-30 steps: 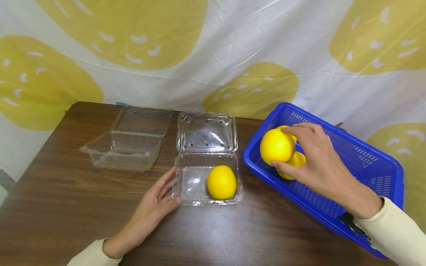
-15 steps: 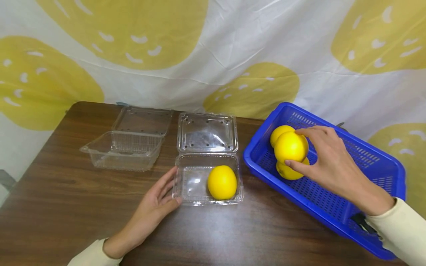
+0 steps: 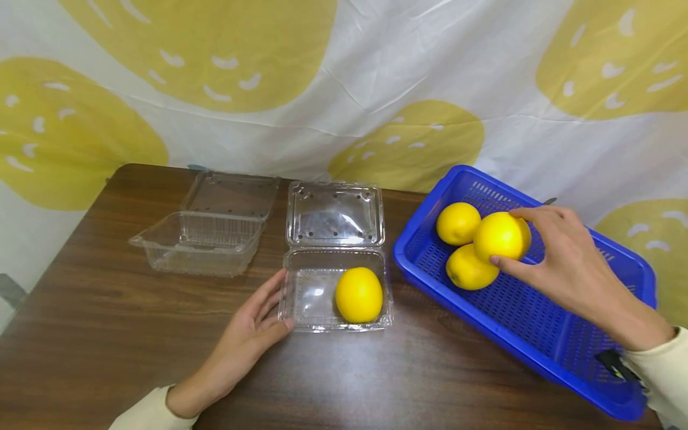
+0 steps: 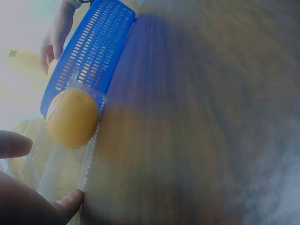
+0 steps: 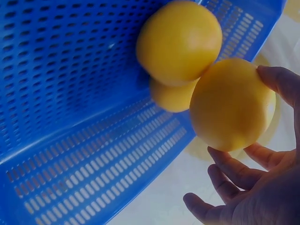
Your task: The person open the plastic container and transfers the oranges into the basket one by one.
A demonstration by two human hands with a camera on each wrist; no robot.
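My right hand (image 3: 575,263) holds a yellow orange (image 3: 498,237) between thumb and fingertips, over the blue plastic basket (image 3: 537,352). In the right wrist view, the held orange (image 5: 233,105) overlaps two other oranges. Those two, a rear orange (image 3: 458,223) and a front orange (image 3: 470,269), lie at the basket's left end. My left hand (image 3: 244,337) grips the left side of a clear plastic clamshell box (image 3: 309,298), thumb at its front corner. Its lid (image 3: 334,215) is folded back. One orange (image 3: 359,295) sits in the right half of this box.
Another clear clamshell box (image 3: 201,257), lid raised, stands to the left on the brown wooden table (image 3: 134,334). Behind the table hangs a white cloth (image 3: 376,65) with yellow fruit prints. A black item (image 3: 615,364) shows by the right cuff.
My right hand has carried its orange to the right across the basket, uncovering the two oranges beneath. The left hand and both boxes have stayed in place.
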